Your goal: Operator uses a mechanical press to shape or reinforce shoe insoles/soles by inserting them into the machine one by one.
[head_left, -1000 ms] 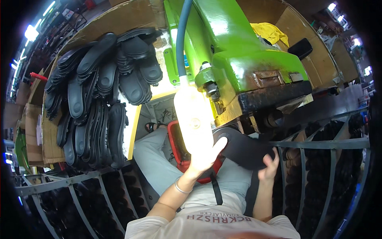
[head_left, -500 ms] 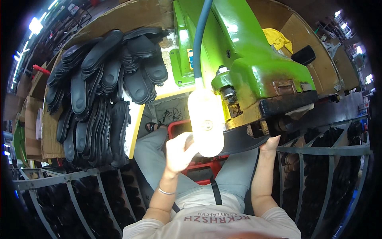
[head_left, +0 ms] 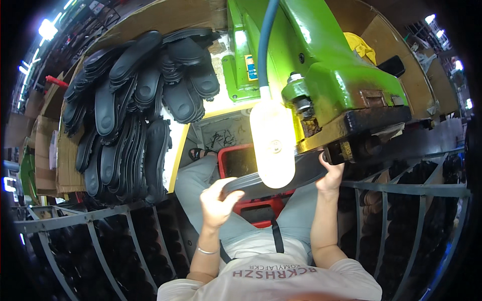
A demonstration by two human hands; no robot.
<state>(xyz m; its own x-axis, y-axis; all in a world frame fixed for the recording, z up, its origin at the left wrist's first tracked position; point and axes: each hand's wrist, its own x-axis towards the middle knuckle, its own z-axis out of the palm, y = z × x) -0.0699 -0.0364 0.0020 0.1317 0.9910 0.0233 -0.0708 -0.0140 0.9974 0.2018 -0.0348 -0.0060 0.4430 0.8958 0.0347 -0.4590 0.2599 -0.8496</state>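
A black shoe sole is held lengthwise in front of a green machine, just below its dark working head. My left hand pinches the sole's left end, thumb toward me. At the other end, close by the machine head, my right hand is closed around the sole. A bright lamp on a blue-grey cable hangs in front of the sole and hides part of its middle. Whether the sole touches the machine, I cannot tell.
Many similar black soles lie piled on the table at left, beside cardboard. Metal racks with dark soles flank me, one rail at right. A red plastic frame sits between my legs. Yellow cloth lies behind the machine.
Both hands have moved left relative to the machine, bringing the sole with them. Its left end now shows in my left hand, clear of the lamp. The whole view has shifted slightly.
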